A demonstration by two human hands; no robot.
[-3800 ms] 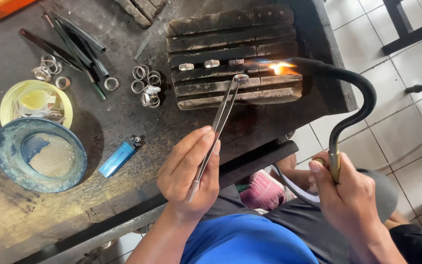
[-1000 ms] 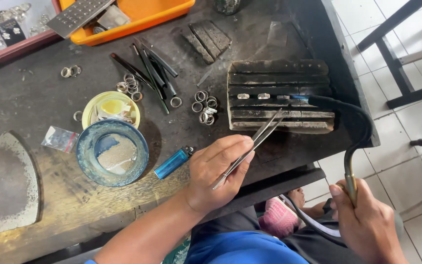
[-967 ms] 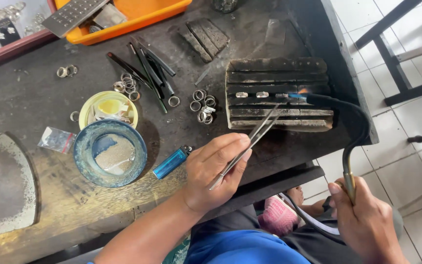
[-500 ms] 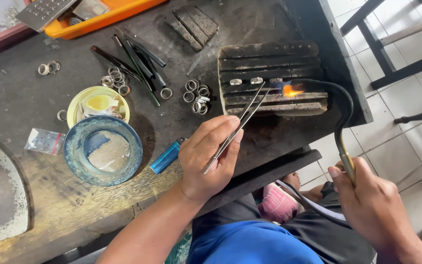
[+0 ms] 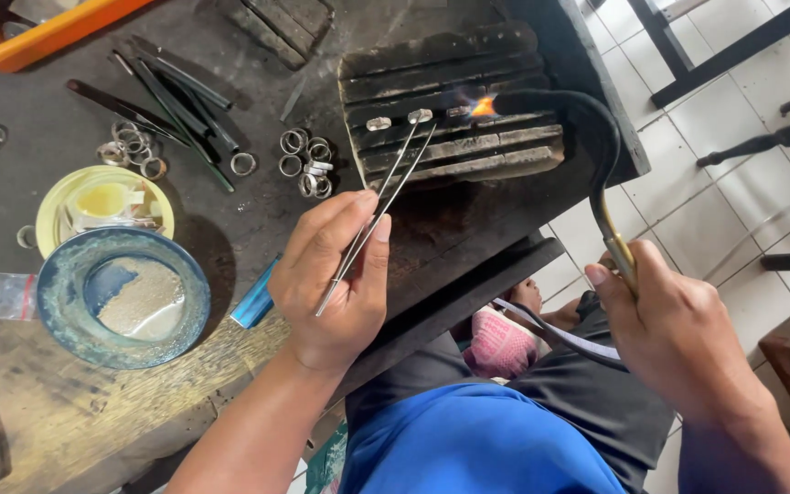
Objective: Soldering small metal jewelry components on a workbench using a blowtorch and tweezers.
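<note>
My left hand (image 5: 336,274) grips long metal tweezers (image 5: 378,212) whose tips reach a small silver ring (image 5: 420,116) on a charred, grooved block (image 5: 454,110). Another ring (image 5: 378,123) lies just left of it on the same ridge. My right hand (image 5: 678,334) holds a curved black torch (image 5: 587,137) by its brass stem. Its nozzle points left, and a small orange flame (image 5: 482,107) burns at a piece on the block, right of the tweezer tips.
Loose metal rings (image 5: 305,165) and dark rod tools (image 5: 166,91) lie left of the block. A blue-rimmed bowl (image 5: 121,297), a yellow dish (image 5: 102,201), a blue lighter (image 5: 253,302) and an orange tray (image 5: 38,37) sit on the dark bench. White tiled floor lies to the right.
The torch flame, out a second ago, is lit again and plays on the block. The tweezers have shifted slightly left to the ring. The camera view has moved closer.
</note>
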